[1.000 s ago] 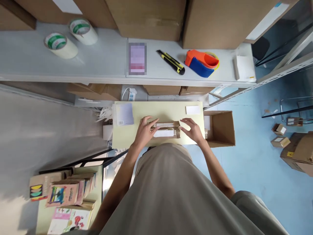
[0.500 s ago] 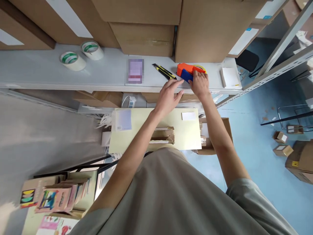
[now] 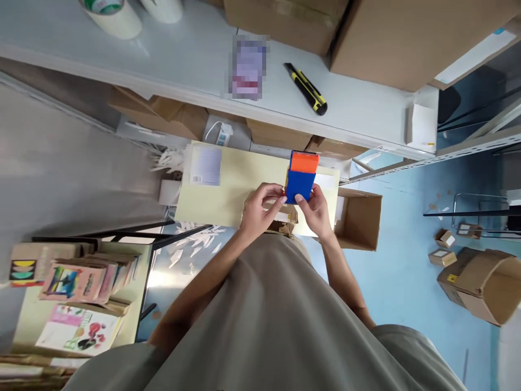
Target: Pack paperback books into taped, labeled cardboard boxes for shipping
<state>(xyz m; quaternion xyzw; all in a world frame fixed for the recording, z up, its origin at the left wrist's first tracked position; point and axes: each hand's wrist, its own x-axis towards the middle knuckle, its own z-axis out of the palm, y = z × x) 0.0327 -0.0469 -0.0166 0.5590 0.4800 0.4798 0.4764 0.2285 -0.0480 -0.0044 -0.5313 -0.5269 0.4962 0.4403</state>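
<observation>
An orange-and-blue tape dispenser (image 3: 302, 182), its serrated edge facing away from me, is held up over the pale yellow board (image 3: 240, 174). My right hand (image 3: 316, 212) is closed around its lower right part, thumb lying on the blue face. At the lower left edge, my left hand (image 3: 260, 209) pinches it between thumb and fingers; the exact contact is partly hidden. Below the hands, a cardboard piece (image 3: 287, 216) shows in part. A black-and-yellow utility knife (image 3: 306, 89) lies on the grey shelf (image 3: 183, 70), apart from both hands.
Tape rolls (image 3: 114, 19) stand at the shelf's far left, and large cartons (image 3: 391, 43) line its back. A white paper stack (image 3: 421, 125) sits at the right end. An open carton (image 3: 360, 222) is right of the board. Books (image 3: 77, 279) fill a lower-left table.
My right hand has lifted the tape dispenser off the shelf and drawn it toward me. My left hand has come back to it as well. The view has tilted and shifted.
</observation>
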